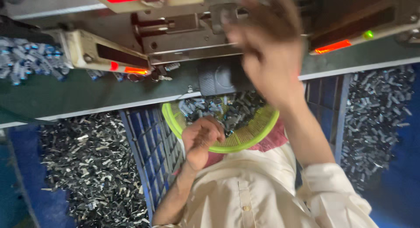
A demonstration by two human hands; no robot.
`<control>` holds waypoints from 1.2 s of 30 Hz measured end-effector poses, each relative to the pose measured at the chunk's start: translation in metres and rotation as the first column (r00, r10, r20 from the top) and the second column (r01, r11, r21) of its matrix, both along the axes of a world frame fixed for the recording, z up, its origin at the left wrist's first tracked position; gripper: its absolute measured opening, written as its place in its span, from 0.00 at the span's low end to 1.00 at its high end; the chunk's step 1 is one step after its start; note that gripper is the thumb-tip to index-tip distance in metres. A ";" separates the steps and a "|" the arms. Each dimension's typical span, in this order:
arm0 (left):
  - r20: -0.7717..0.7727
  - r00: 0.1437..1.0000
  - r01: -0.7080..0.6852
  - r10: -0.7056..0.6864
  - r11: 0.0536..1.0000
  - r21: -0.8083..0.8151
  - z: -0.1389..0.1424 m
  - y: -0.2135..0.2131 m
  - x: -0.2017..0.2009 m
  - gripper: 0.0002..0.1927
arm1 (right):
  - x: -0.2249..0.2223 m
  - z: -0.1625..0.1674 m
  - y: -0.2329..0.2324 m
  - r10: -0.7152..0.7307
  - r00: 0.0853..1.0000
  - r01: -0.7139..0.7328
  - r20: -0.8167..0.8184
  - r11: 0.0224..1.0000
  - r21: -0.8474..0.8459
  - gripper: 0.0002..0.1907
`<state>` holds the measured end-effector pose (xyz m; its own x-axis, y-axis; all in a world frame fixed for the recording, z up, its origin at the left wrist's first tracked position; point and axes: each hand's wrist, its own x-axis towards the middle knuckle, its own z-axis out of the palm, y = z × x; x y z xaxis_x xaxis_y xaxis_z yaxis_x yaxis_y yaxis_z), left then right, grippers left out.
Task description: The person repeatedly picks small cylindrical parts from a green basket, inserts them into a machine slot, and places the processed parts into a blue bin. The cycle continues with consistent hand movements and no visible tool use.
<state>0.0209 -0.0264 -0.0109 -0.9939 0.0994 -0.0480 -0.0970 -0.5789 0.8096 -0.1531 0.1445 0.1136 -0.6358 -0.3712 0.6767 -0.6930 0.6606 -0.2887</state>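
Head view, looking down over the person's cream shirt (245, 188) at 6 o'clock. The left hand (200, 138), just below centre, is curled into a loose fist at the near rim of a lime-green round basket (258, 128); its fingers are closed, and whether they pinch one of the small parts cannot be told. The basket sits at centre, in the person's lap against the bench edge, and holds a heap of small dark metal parts (232, 110). The right hand (267, 48), at 12 to 1 o'clock, is raised toward the machine (183, 31) and blurred by motion; whether its fingers are open or closed cannot be told. The machine shows red lit strips (332, 47) and a small green lamp (369, 34) at 2 o'clock, above a dark green bench top (65, 94). Blue-and-silver small parts (26, 59) lie on the bench at 10 o'clock. Heaps of dark parts lie below at 8 o'clock (92, 167) and 3 o'clock (376, 114), beside a blue slatted crate (151, 153).
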 end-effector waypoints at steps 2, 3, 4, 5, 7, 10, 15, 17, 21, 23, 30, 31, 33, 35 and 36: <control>-0.059 0.998 -0.005 0.004 1.000 -0.015 0.005 -0.004 -0.001 0.16 | 0.042 -0.013 0.009 0.044 0.997 -0.037 0.060 0.994 -0.106 0.13; -0.077 0.997 -0.028 0.026 0.999 -0.027 0.007 -0.006 -0.001 0.16 | 0.058 -0.029 0.009 0.204 0.963 -0.137 0.177 0.934 -0.330 0.10; -0.092 0.994 -0.054 0.050 0.998 -0.037 0.009 -0.008 0.000 0.15 | 0.075 -0.048 0.010 0.315 0.889 -0.175 0.334 0.905 -0.387 0.13; -0.037 0.998 -0.042 0.041 0.999 -0.018 0.012 -0.009 0.000 0.13 | 0.094 -0.066 0.011 0.417 0.775 -0.197 0.474 0.873 -0.446 0.19; 0.056 0.998 0.016 -0.017 1.000 0.026 0.015 -0.011 -0.002 0.10 | 0.127 -0.104 0.005 0.363 0.443 0.148 0.820 0.873 -0.466 0.12; -0.102 0.994 -0.018 -0.023 0.921 -0.390 0.022 -0.006 -0.009 0.13 | 0.161 -0.141 0.007 0.475 0.525 0.400 0.707 0.595 -0.697 0.09; -0.051 0.996 0.025 -0.077 0.755 -0.656 0.032 0.003 -0.018 0.10 | 0.174 -0.158 0.020 0.527 0.593 0.392 0.609 0.472 -0.790 0.15; -0.067 0.993 0.019 -0.095 0.701 -0.713 0.032 0.003 -0.019 0.08 | 0.169 -0.158 0.023 0.555 0.608 0.340 0.568 0.464 -0.818 0.17; -0.066 0.989 0.060 -0.132 0.767 -0.638 0.024 -0.004 -0.019 0.06 | 0.159 -0.160 0.020 0.538 0.680 0.187 0.497 0.529 -0.828 0.16; 0.025 0.980 0.184 -0.196 0.856 -0.482 0.020 -0.015 -0.017 0.06 | 0.157 -0.163 0.017 0.635 0.620 0.338 0.460 0.313 -0.888 0.14; -0.039 0.971 0.221 -0.235 0.951 -0.218 0.022 -0.060 0.004 0.13 | 0.123 -0.123 0.023 0.686 0.602 0.438 0.408 0.143 -0.887 0.13; -0.052 0.963 0.190 -0.264 0.804 -0.563 0.014 -0.051 0.000 0.14 | 0.106 -0.109 0.023 0.618 0.705 0.277 0.348 0.213 -0.937 0.14; -0.144 0.924 0.042 -0.354 0.467 -0.883 -0.003 -0.024 -0.015 0.16 | 0.058 -0.083 0.019 0.242 0.932 0.074 0.270 0.603 -0.794 0.16; -0.196 0.895 -0.097 -0.400 0.255 -0.962 -0.022 0.005 -0.032 0.18 | 0.015 -0.063 0.010 0.152 0.965 0.022 0.214 0.766 -0.643 0.17; -0.197 0.895 -0.118 -0.401 0.212 -0.970 -0.031 0.017 -0.039 0.18 | -0.004 -0.055 0.007 0.361 0.903 -0.074 0.234 0.666 -0.742 0.17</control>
